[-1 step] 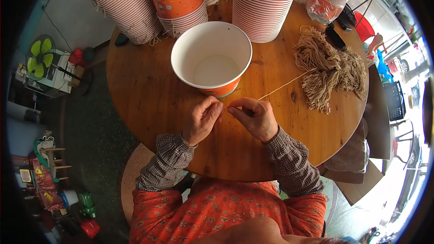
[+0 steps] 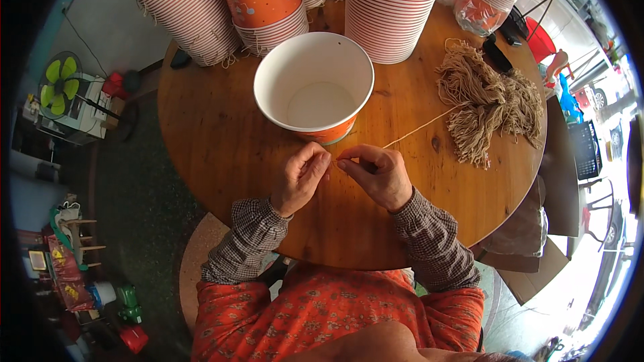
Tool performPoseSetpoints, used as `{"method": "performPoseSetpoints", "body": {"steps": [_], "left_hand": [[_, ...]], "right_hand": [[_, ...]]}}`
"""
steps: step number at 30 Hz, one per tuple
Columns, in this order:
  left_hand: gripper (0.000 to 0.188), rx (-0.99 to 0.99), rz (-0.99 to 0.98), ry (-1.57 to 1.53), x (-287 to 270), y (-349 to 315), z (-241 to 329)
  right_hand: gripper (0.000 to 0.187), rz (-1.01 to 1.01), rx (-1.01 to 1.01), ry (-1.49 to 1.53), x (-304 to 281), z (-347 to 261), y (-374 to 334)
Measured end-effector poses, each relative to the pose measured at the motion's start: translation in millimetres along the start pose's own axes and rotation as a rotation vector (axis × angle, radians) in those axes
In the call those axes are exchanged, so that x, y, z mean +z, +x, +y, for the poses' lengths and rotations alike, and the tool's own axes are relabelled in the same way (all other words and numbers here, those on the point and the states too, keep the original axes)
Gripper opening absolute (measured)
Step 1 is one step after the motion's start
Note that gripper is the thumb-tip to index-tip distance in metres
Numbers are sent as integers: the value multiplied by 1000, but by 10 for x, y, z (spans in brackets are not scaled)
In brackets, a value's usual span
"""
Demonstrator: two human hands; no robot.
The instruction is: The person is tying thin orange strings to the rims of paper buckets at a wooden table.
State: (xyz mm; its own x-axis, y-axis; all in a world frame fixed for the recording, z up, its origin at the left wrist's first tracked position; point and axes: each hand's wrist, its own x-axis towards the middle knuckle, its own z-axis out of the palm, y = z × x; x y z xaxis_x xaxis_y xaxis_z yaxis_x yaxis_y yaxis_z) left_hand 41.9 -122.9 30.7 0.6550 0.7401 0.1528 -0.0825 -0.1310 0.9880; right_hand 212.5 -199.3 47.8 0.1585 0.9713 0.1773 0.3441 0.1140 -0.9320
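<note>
A thin beige string (image 2: 421, 127) is being worked at the fingertips, it seems, and that handling is judged to be the step in hand. Both hands are closed in a pinch, nearly together: the strand appears to be gripped by the right hand (image 2: 377, 175), and a short bit of it seems to be pinched by the left hand (image 2: 300, 177) too (the gap is too small for certainty). From the right hand, the string is led to a loose, tangled beige string bundle (image 2: 477, 104) on the round brown wooden table (image 2: 221, 154). For the next move, a fine grip and a slack, unsnagged strand would be called for. Just beyond the hands, a wide white-lined, orange-and-teal paper tub (image 2: 343, 70) is stood with its mouth open; nothing is seen inside. Behind it, a tall stack of nested orange paper tubs (image 2: 390, 23) and a shorter orange-and-teal tub stack (image 2: 267, 3) are set
</note>
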Motion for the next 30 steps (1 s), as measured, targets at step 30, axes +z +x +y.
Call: {"method": "performPoseSetpoints", "body": {"steps": [30], "left_hand": [[27, 801, 399, 668, -175, -40, -47]], "right_hand": [[10, 60, -8, 27, 16, -20, -16]]}}
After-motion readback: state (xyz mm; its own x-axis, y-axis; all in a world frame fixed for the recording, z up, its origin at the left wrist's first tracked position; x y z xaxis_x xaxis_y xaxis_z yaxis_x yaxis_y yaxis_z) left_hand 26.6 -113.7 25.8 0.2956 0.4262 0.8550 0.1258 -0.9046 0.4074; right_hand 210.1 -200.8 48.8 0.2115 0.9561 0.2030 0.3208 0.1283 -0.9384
